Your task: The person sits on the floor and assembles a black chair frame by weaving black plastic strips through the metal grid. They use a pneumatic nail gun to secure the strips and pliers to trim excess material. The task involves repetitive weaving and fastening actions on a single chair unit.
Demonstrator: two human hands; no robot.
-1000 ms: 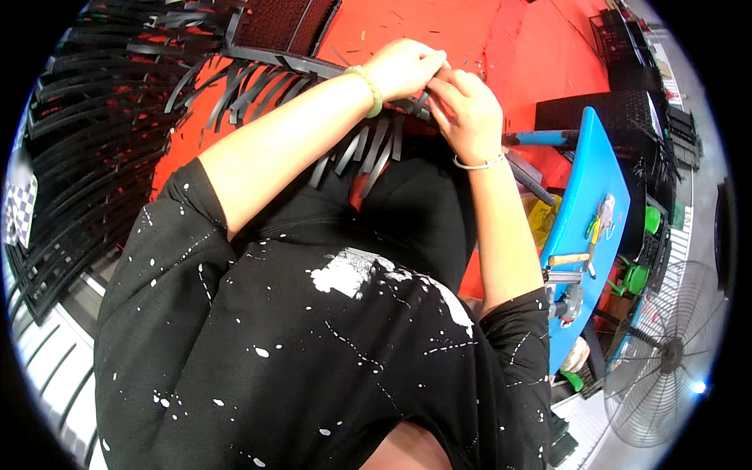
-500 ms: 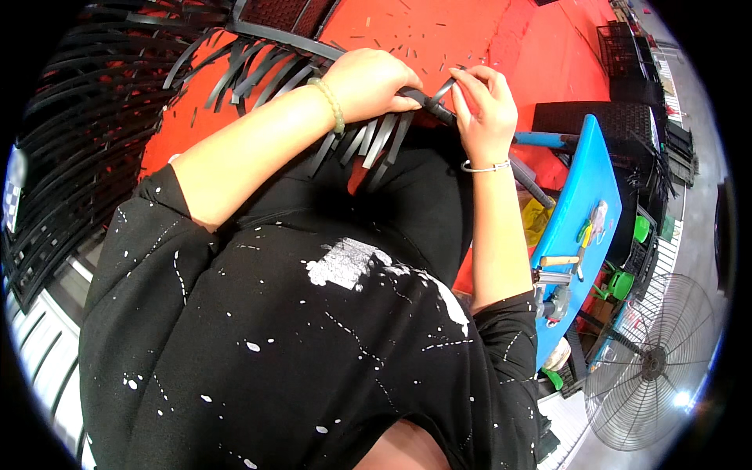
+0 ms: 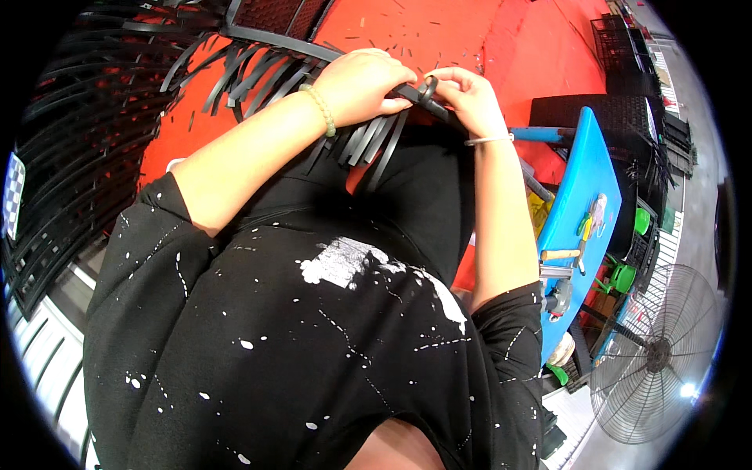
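Note:
A dark frame bar (image 3: pixel 286 43) runs across my lap, with flat black strips (image 3: pixel 374 142) hanging from it. My left hand (image 3: pixel 356 88) is closed around the bar, its thumb and fingertips pressing near a wrapped stretch. Just to the right, my right hand (image 3: pixel 472 100) pinches a flat black strip (image 3: pixel 428 88) that loops up and around the bar. The strip's far end is hidden behind my right fingers. More loose strips (image 3: pixel 254 72) fan out along the bar to the left of my left hand.
Black strips in a dense mass (image 3: pixel 78 149) fill the left side. Small scraps dot the red floor covering (image 3: pixel 392 31). On my right stands a blue table (image 3: pixel 583 168) with a wooden-handled hammer (image 3: pixel 560 254) and yellow-handled pliers (image 3: pixel 585 227). Beyond it is a large fan (image 3: pixel 656 356).
My right hand has moved left and a little down, toward my left hand. The pinched strip, which stuck out to the right, now curls in a tight loop around the bar.

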